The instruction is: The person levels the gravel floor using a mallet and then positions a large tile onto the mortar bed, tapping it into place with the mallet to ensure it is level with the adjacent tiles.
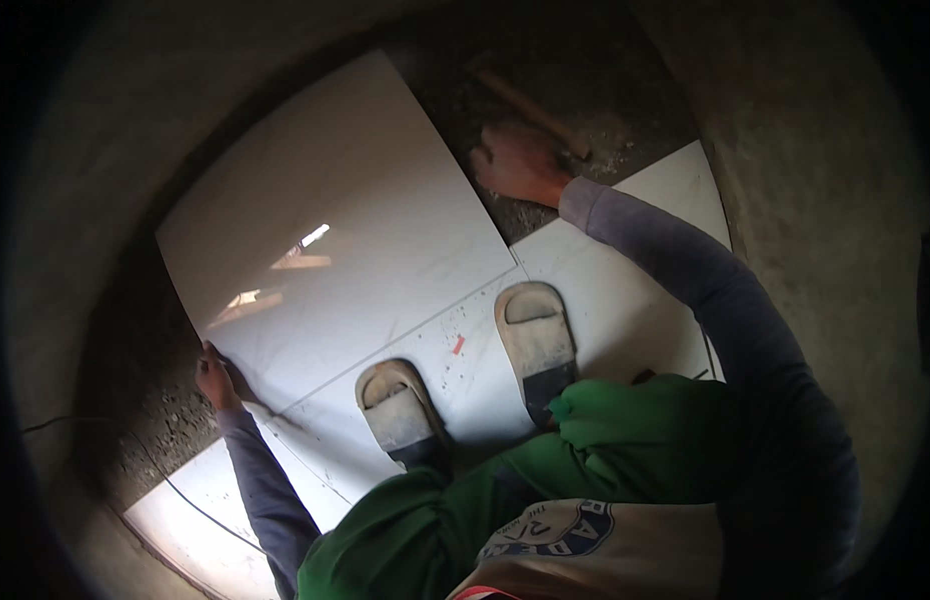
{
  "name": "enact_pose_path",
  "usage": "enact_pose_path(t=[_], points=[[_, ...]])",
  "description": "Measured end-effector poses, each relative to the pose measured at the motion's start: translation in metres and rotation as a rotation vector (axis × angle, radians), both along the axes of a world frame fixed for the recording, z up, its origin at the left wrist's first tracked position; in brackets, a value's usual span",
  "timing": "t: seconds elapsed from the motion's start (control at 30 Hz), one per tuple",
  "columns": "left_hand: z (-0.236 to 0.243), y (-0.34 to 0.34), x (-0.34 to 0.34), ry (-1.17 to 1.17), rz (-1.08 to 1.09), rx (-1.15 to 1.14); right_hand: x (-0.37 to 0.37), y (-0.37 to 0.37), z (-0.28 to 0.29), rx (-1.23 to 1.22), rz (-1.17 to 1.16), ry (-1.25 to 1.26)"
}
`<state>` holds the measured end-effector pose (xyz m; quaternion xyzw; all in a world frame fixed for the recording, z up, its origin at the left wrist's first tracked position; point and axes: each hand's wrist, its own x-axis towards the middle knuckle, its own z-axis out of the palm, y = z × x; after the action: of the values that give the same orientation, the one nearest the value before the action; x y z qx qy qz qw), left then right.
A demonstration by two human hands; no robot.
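Head view: your left hand (217, 380) grips the large white tile's (335, 220) edge, fingers curled around it. Your right hand (520, 162) presses on the mortar bed (585, 90); its fingers are too blurred to tell.

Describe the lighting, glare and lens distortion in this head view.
Head view: dim overall, with a heavy dark vignette round the rim; bright window-like reflections glare off the large glossy tile; fisheye bends that tile's straight edges; the right hand and the stick-like handle beside it look soft and murky, the left hand sits in shadow at the tile's edge.
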<state>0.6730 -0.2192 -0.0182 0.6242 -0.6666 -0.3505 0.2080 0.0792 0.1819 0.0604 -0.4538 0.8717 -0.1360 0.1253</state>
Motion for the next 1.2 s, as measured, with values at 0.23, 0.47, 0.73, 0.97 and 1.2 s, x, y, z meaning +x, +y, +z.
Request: enact_pose_path(t=[0.23,0.47,0.73,0.97,1.2], points=[[0.005,-0.006,0.002,-0.031,-0.024,0.148,-0.064,0.038,0.007,0.198,-0.264,0.003],[0.016,-0.045,0.009,-0.26,-0.23,0.156,-0.008,0.108,0.018,-0.004,-0.408,-0.046],[0.033,-0.048,-0.017,-0.22,-0.384,0.297,0.164,0.28,0.056,-0.017,-0.542,0.016],[0.04,-0.055,-0.021,-0.247,-0.378,0.38,0.287,0.35,0.05,0.3,-0.892,-0.281],[0.046,-0.054,-0.022,-0.293,-0.34,0.344,0.342,0.376,0.052,0.421,-0.939,-0.42]])
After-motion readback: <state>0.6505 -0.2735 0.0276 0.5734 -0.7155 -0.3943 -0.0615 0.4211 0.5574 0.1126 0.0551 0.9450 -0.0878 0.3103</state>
